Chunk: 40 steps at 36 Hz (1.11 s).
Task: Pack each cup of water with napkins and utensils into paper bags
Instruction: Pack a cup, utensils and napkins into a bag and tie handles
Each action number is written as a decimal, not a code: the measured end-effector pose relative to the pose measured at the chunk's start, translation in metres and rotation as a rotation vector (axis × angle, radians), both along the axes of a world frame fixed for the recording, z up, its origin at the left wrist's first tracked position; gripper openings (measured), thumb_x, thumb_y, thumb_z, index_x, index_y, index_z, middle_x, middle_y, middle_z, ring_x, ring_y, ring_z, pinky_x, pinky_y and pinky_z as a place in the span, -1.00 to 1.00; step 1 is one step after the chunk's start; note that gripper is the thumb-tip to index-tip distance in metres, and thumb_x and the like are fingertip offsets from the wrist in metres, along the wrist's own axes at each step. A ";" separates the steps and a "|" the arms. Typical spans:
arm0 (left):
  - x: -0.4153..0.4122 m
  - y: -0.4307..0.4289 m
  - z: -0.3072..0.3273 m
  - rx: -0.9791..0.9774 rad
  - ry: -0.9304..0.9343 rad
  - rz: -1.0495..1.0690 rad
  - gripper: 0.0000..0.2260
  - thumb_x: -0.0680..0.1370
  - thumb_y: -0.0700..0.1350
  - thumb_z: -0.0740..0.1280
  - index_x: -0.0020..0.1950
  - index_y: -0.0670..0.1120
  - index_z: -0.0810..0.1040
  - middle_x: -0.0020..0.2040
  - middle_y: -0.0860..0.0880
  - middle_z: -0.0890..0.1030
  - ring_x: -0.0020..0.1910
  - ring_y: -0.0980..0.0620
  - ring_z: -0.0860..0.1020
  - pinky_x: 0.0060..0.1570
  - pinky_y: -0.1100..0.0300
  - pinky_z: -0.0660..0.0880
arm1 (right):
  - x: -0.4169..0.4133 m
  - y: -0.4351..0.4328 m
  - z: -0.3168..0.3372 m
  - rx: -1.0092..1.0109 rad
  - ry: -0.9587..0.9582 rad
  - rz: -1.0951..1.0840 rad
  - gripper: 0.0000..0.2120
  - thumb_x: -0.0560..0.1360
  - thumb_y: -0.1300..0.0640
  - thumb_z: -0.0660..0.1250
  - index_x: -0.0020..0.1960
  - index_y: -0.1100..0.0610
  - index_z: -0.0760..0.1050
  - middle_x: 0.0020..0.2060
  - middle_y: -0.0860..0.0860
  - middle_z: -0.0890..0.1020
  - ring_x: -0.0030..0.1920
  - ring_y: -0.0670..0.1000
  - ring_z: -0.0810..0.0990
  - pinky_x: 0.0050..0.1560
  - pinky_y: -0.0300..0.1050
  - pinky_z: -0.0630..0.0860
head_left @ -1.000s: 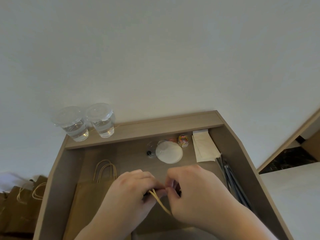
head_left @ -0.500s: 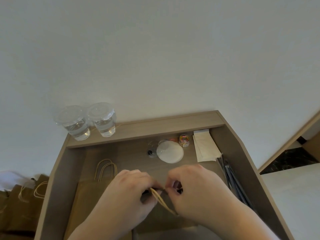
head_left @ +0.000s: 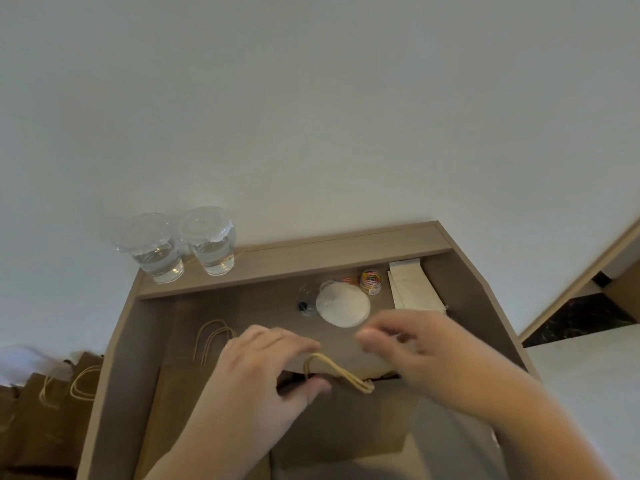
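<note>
A brown paper bag (head_left: 346,424) lies in front of me in the wooden tray, its twine handles (head_left: 337,372) flopped over the near rim. My left hand (head_left: 263,379) pinches the bag's top edge at the left. Blurred, my right hand (head_left: 436,355) pinches the rim at the right, and a dark gap shows at the bag's mouth between them. Two lidded cups of water (head_left: 161,252) (head_left: 212,244) stand on the tray's back ledge. A stack of white napkins (head_left: 412,289) lies at the back right. My right hand hides the utensils.
A second flat paper bag (head_left: 180,393) lies to the left in the wooden tray (head_left: 117,358). A white round lid (head_left: 343,304), a small clear cup (head_left: 306,299) and a jar of coloured clips (head_left: 371,280) sit mid-back. More brown bags (head_left: 45,410) stand outside, left.
My hands, pinched close together on the bag's top before, have drawn apart. The bag's mouth has opened and its handles have dropped into view between them.
</note>
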<state>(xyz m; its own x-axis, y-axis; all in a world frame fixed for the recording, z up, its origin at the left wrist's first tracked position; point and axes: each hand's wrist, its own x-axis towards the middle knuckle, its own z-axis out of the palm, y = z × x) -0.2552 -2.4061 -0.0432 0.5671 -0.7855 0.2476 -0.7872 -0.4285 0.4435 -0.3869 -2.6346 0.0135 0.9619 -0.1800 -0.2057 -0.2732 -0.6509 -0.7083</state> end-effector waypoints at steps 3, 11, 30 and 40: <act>0.008 0.015 -0.005 0.048 0.185 -0.036 -0.38 0.35 0.55 0.39 0.38 0.47 0.40 0.29 0.48 0.42 0.35 0.38 0.39 0.30 0.27 0.39 | -0.019 -0.026 -0.005 0.101 0.006 -0.005 -0.47 0.43 -0.65 0.17 0.26 -0.44 0.54 0.22 -0.43 0.62 0.28 -0.33 0.56 0.31 -0.17 0.48; 0.013 0.027 -0.023 -0.077 0.389 0.021 -0.40 0.49 -0.01 0.58 0.42 0.38 0.43 0.10 0.30 0.69 0.15 0.28 0.65 0.16 0.30 0.52 | -0.025 -0.026 -0.058 0.089 0.117 -0.091 -0.68 0.52 -0.10 0.54 0.13 -0.50 0.60 0.11 -0.42 0.67 0.19 -0.40 0.57 0.34 -0.20 0.47; -0.108 -0.004 0.025 -0.701 0.577 0.627 -0.85 0.38 0.02 0.66 -0.10 0.15 0.77 -0.24 0.04 0.72 -0.32 0.23 0.58 -0.29 0.37 0.50 | -0.006 -0.080 -0.024 0.752 -0.193 0.206 -0.56 0.46 -0.10 0.58 -0.11 0.32 0.65 -0.22 0.33 0.55 -0.23 0.35 0.56 -0.19 0.00 0.55; -0.192 0.086 0.051 -0.801 0.478 0.916 -0.79 0.29 0.08 0.54 -0.12 0.08 0.78 -0.22 -0.03 0.72 -0.25 0.16 0.65 -0.24 0.35 0.56 | 0.005 0.015 0.000 0.748 -0.232 0.573 -0.54 0.48 -0.16 0.59 -0.13 0.27 0.67 -0.25 0.20 0.58 -0.28 0.28 0.56 -0.33 0.06 0.40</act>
